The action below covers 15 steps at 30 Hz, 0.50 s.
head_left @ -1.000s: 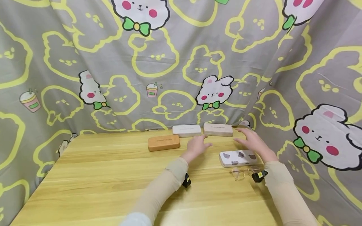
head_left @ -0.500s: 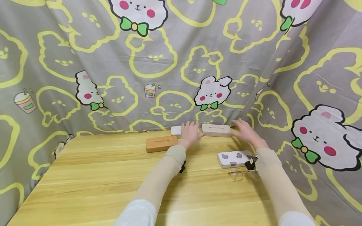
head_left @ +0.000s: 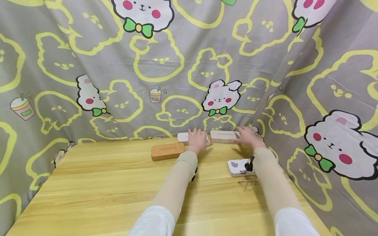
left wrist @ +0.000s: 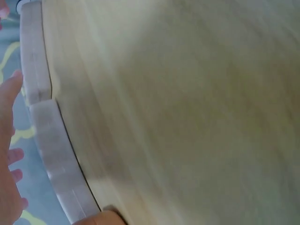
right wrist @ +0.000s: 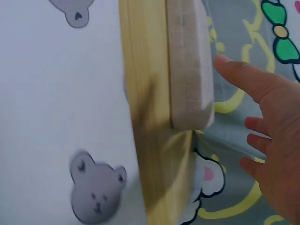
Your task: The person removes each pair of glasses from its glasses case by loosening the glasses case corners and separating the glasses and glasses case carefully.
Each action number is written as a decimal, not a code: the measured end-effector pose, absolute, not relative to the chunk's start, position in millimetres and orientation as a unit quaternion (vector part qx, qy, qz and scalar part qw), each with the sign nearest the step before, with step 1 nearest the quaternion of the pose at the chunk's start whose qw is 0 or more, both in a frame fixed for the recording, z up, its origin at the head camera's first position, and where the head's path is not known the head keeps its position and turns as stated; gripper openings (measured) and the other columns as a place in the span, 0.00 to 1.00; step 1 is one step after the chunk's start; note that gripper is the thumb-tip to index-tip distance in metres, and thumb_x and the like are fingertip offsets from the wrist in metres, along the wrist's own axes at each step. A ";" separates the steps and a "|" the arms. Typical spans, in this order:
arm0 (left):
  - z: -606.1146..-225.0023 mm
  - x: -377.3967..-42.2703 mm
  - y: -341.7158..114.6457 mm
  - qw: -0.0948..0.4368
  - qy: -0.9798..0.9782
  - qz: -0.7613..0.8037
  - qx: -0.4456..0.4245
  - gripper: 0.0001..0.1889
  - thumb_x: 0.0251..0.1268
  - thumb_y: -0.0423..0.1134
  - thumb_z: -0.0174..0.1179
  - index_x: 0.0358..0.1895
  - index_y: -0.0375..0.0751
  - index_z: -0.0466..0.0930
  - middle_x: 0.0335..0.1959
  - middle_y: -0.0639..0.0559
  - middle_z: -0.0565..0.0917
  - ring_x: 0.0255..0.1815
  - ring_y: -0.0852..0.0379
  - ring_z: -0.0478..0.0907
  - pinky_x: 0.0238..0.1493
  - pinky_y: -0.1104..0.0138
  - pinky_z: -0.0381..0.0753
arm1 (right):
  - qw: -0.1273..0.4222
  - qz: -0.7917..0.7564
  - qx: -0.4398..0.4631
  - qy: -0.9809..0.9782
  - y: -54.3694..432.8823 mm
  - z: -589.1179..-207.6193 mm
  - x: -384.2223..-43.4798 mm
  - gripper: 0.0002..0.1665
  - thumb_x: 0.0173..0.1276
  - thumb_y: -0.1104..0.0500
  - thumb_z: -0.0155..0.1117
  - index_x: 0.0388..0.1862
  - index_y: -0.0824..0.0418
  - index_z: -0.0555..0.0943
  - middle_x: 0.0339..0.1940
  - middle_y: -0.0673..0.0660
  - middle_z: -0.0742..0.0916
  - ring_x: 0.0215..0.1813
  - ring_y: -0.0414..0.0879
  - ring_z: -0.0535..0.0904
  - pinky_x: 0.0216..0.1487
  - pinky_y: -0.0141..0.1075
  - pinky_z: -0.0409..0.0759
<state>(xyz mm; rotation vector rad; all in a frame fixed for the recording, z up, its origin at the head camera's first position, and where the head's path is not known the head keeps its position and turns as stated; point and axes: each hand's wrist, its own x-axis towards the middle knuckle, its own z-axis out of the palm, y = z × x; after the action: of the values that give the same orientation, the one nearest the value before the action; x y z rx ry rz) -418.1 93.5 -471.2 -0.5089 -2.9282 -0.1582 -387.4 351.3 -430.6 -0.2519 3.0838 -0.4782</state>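
At the back of the table lie a white glasses case (head_left: 182,137) and a pale pink glasses case (head_left: 222,137), end to end. My left hand (head_left: 198,141) reaches over the white case and hides part of it, its fingers spread. In the left wrist view the thumb (left wrist: 13,86) is beside the place where the two cases meet. My right hand (head_left: 249,137) is at the pink case's right end, fingers spread. The right wrist view shows its thumb (right wrist: 239,72) close above that case (right wrist: 190,70), the other fingers beyond it.
An orange-brown case (head_left: 167,151) lies front left of the white one. A white case with bear prints (head_left: 234,167) sits below my right wrist, partly covered by the wrist camera (head_left: 249,164). Thin-framed glasses (head_left: 247,184) lie in front of it. A printed curtain (head_left: 165,75) borders the table.
My left hand has moved forward over the white case. My right hand has moved left to the pink case's end, and its forearm now covers more of the bear-print case and the glasses.
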 end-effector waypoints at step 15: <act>-474.2 -414.7 115.1 0.037 -0.983 -0.020 -0.178 0.46 0.58 0.74 0.52 0.76 0.56 0.56 0.79 0.52 0.57 0.82 0.48 0.44 0.79 0.44 0.41 | 0.051 -0.176 -0.064 0.981 331.2 -446.8 -405.3 0.52 0.63 0.50 0.69 0.77 0.65 0.54 0.75 0.76 0.58 0.74 0.74 0.54 0.70 0.70 0.54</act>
<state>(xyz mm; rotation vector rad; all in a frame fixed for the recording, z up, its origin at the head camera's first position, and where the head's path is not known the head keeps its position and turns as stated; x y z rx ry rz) -414.7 115.1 -474.2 -0.5460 -3.0183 -0.0608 -405.3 331.2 -446.8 -0.1936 2.9866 -0.5355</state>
